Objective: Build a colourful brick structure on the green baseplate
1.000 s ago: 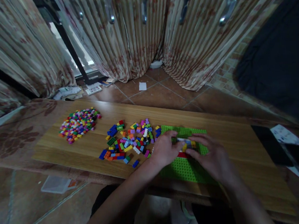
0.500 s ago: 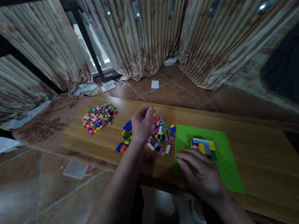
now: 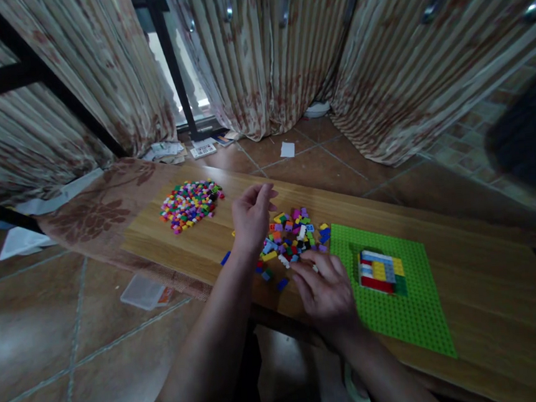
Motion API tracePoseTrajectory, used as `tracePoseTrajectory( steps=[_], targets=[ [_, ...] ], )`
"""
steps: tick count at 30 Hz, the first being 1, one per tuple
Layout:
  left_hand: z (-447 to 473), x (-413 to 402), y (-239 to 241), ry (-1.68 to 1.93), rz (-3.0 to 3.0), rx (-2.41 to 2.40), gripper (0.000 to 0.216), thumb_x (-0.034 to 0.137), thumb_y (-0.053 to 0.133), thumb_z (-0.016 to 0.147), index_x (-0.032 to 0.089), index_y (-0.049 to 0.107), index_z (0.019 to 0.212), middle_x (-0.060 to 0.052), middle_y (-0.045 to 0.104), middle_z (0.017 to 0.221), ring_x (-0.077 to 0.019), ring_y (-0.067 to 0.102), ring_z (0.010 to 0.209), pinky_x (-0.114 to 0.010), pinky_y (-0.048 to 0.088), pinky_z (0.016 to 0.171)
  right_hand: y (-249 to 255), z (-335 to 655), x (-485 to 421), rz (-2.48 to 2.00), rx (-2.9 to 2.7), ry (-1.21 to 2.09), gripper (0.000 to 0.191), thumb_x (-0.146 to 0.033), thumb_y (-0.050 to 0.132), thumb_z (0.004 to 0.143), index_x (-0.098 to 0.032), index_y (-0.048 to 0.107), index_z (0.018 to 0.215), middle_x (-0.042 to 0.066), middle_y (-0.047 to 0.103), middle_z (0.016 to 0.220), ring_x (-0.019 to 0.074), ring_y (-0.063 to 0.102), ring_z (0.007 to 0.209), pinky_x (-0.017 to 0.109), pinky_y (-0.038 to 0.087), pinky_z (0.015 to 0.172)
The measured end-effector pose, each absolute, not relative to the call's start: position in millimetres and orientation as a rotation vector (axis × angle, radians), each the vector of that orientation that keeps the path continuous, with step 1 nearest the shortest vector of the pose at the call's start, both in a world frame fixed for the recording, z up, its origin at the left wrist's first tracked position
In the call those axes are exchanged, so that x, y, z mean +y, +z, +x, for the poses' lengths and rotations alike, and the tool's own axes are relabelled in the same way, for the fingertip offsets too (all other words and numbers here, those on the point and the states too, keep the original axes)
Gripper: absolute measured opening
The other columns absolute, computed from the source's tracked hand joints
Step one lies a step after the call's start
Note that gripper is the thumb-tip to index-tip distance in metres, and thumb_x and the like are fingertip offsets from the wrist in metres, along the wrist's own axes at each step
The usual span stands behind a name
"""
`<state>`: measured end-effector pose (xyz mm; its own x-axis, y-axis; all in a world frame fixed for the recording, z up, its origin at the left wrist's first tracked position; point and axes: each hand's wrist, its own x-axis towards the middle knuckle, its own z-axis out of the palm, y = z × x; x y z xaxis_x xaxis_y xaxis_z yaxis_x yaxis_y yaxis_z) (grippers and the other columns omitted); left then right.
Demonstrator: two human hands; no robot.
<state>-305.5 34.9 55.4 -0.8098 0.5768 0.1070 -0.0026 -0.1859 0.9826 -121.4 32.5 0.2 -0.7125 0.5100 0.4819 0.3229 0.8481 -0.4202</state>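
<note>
My left hand (image 3: 252, 220) hovers over the loose toy bricks, fingers curled toward the thumb; what they hold, if anything, is hidden. My right hand (image 3: 325, 287) is at the near right edge of the mixed brick pile (image 3: 294, 231), its fingers apart and bent down beside a white brick (image 3: 284, 261). No brick shows clearly in that hand. To its right lies a green baseplate (image 3: 401, 324). On the plate stands a small block of joined bricks (image 3: 381, 271) in red, white, yellow, blue and green.
A heap of small coloured bricks (image 3: 188, 205) lies on the far left of the wooden table (image 3: 487, 294). A blue brick (image 3: 282, 284) sits near the front edge. A clear plastic lid or box (image 3: 142, 292) is on the tiled floor. Striped curtains (image 3: 265, 57) hang behind.
My right hand has moved left, off the baseplate and to the brick pile, uncovering the joined bricks. My left hand stays over the pile. The view has shifted slightly left.
</note>
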Motion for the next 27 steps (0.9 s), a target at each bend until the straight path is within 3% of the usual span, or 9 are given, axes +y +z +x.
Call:
tracePoseTrajectory(
  steps=[10,15,19,23,27],
  targets=[
    [-299,36,56,2.050,0.632,1.634,0.018,0.032,0.063,0.079,0.015,0.067,0.079,-0.002,0.068,0.075,-0.0050,0.050,0.049,-0.017,0.038,0.047,-15,-141,31,-0.763,-2.485,0.319,0.017,-0.025,0.051,0.090,-0.021,0.066,0.097,0.012,0.054,0.122,0.0324,0.048,0.109,0.051,0.042,0.091],
    [-299,36,55,2.048,0.608,1.639,0.019,0.031,0.065,0.077,0.014,0.069,0.084,-0.002,0.069,0.080,-0.0054,0.052,0.053,-0.016,0.039,0.048,-13,-143,28,-0.742,-2.442,0.359,0.017,-0.023,0.049,0.091,-0.021,0.066,0.090,0.011,0.057,0.118,0.0304,0.050,0.106,0.050,0.043,0.091],
    [-297,37,52,2.006,0.675,1.608,0.021,0.033,0.067,0.076,0.015,0.069,0.086,-0.001,0.069,0.078,-0.0064,0.053,0.056,-0.017,0.042,0.051,-3,-136,37,-0.711,-2.374,0.432,0.017,-0.023,0.047,0.093,-0.021,0.064,0.095,0.011,0.060,0.113,0.0270,0.053,0.104,0.045,0.045,0.091],
    [-279,38,48,1.688,0.953,1.500,0.027,0.037,0.068,0.077,0.014,0.070,0.091,-0.002,0.068,0.076,-0.0101,0.058,0.062,-0.020,0.046,0.057,13,-116,62,-0.780,-2.286,0.568,0.017,-0.025,0.045,0.095,-0.021,0.061,0.100,0.009,0.063,0.105,0.0227,0.058,0.099,0.038,0.047,0.087],
    [-249,41,43,1.385,1.200,1.398,0.018,0.031,0.064,0.081,0.016,0.072,0.088,-0.002,0.070,0.081,-0.0131,0.061,0.072,-0.023,0.049,0.066,26,-90,84,-0.888,-2.227,0.629,0.017,-0.031,0.046,0.095,-0.022,0.060,0.099,0.006,0.065,0.097,0.0199,0.062,0.090,0.034,0.049,0.080]
  ],
)
